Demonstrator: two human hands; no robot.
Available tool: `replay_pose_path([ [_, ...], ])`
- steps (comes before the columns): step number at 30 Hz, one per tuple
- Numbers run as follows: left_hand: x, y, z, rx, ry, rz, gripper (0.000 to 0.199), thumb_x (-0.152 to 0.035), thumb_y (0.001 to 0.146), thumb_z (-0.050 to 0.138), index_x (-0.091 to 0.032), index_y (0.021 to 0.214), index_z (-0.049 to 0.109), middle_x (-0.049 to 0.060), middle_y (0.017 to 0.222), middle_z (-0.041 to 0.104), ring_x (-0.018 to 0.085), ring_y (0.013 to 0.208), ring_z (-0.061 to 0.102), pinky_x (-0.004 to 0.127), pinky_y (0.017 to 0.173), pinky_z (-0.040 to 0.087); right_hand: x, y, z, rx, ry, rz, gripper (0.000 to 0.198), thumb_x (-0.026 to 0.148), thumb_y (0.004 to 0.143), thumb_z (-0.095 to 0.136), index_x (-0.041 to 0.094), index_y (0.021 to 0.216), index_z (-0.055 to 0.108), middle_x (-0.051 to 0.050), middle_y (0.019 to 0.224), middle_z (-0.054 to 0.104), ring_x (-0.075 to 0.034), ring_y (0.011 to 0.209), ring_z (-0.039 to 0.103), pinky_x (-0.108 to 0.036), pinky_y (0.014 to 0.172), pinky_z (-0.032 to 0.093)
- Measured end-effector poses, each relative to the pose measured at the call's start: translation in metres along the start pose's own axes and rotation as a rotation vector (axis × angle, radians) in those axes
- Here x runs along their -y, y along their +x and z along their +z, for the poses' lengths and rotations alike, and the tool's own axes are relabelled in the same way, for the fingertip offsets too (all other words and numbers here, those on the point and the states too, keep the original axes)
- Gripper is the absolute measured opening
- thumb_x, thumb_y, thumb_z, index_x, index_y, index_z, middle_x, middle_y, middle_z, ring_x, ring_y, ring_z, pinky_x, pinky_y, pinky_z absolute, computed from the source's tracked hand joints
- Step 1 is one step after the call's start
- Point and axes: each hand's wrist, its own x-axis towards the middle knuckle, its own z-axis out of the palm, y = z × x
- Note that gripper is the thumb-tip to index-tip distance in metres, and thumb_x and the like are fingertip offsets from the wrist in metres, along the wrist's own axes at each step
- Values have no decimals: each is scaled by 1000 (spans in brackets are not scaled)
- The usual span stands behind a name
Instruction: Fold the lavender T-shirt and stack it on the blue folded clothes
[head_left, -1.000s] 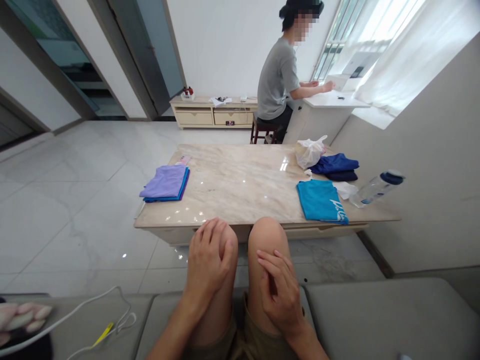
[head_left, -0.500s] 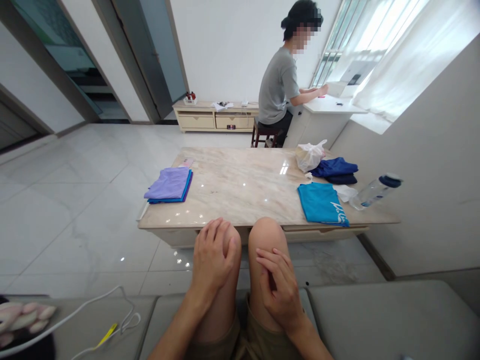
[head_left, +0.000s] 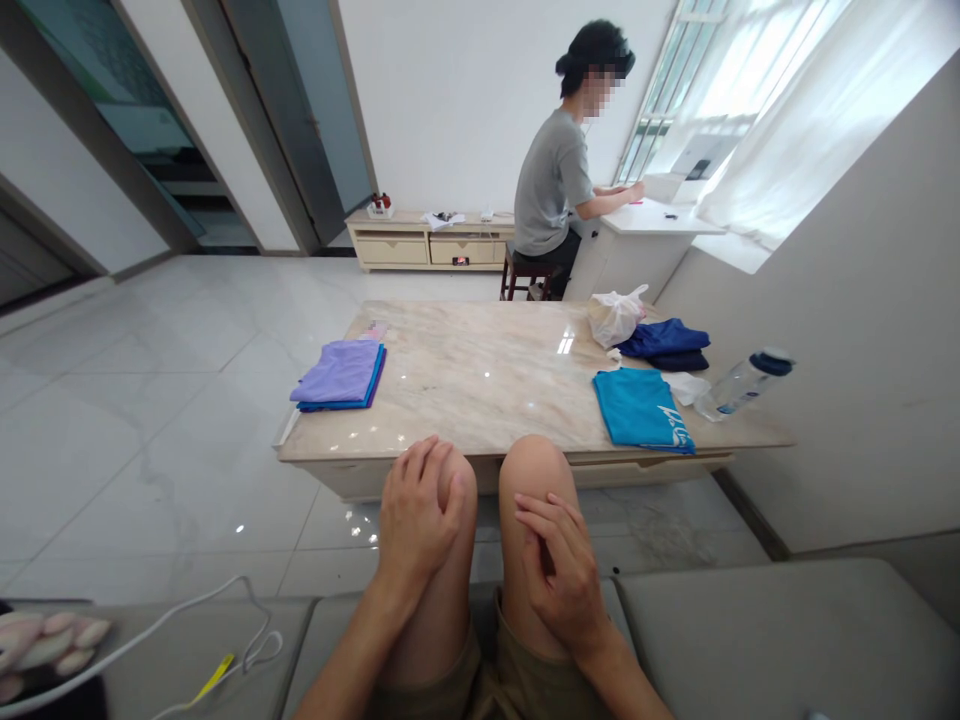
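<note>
Marble table (head_left: pixel 487 375) stands just ahead of the person's bare knees (head_left: pixel 491 475); the left hand (head_left: pixel 416 520) rests on the left knee, fingers together and loosely curled, holding nothing. Right hand (head_left: pixel 559 570) lies on the right thigh, fingers slightly apart, empty. Beyond, a teal shirt (head_left: pixel 641 408), purple pile (head_left: pixel 341 372) and bottle (head_left: pixel 742 383) lie on the table.
</note>
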Motion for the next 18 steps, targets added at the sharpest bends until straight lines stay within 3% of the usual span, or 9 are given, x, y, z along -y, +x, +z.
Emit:
replay_pose_path([
  [18,7,-1,-8,28,12,-6,43,-35,110,53,-22,147,69,13,156,69,36,141,63,56,123,52,1,2,0,-20,-9,-14,40,-1,101,59,24,130,71,-9,130,84,-22,124,79,-49,116,60],
])
